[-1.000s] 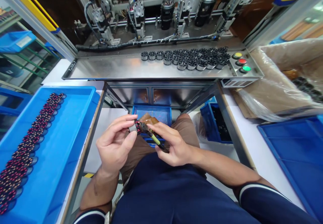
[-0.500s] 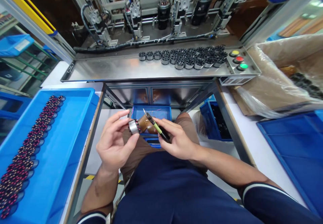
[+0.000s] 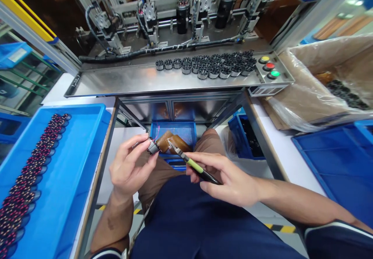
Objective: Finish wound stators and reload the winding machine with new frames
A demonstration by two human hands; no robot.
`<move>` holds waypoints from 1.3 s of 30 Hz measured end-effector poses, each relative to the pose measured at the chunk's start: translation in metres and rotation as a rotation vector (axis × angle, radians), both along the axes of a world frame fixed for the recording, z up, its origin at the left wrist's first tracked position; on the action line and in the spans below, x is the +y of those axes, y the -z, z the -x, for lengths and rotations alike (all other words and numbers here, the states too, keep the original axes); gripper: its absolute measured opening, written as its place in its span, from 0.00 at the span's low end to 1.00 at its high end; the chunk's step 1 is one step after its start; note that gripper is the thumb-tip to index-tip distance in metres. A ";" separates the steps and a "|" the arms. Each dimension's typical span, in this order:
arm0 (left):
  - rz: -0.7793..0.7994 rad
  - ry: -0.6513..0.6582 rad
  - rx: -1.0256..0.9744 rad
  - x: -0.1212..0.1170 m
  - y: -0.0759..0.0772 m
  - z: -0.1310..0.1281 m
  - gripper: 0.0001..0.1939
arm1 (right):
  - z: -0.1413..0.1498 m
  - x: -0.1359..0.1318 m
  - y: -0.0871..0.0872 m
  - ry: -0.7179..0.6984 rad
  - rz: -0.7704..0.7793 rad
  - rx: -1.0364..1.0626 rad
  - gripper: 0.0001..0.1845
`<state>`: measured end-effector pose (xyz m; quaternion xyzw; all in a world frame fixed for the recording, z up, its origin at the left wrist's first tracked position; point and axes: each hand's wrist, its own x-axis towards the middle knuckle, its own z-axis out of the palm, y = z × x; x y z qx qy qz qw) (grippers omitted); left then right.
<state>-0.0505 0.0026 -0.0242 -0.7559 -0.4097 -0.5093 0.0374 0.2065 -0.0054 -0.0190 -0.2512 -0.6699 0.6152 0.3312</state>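
Observation:
Between the thumb and fingers of my left hand (image 3: 129, 163) is a motor stator (image 3: 153, 146), a short metal ring with black ends, held at a tilt. Thin pink wire shows just above it. My right hand (image 3: 225, 177) grips pliers (image 3: 194, 165) with green and black handles. Their metal jaws point up and left, a short distance right of the stator and apart from it. Behind the tool and the stator lie brown, tape-like pieces (image 3: 171, 141), over a small blue tray (image 3: 189, 128) at my lap.
Rows of wound stators (image 3: 37, 154) lie in a blue tray (image 3: 78, 173) on the left. Several more stators (image 3: 214, 72) stand on the steel ledge (image 3: 116, 81) beside coloured buttons (image 3: 268, 67). On the right are a plastic-lined box (image 3: 303, 68) and a blue bin (image 3: 326, 154).
My right hand and the pliers have moved right and down, away from the stator. The stator in my left hand has turned and tilted, and pink wire now shows above it.

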 end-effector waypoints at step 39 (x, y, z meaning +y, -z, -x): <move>0.055 0.188 -0.262 -0.008 0.011 -0.002 0.45 | 0.017 0.002 -0.010 -0.123 0.208 0.051 0.32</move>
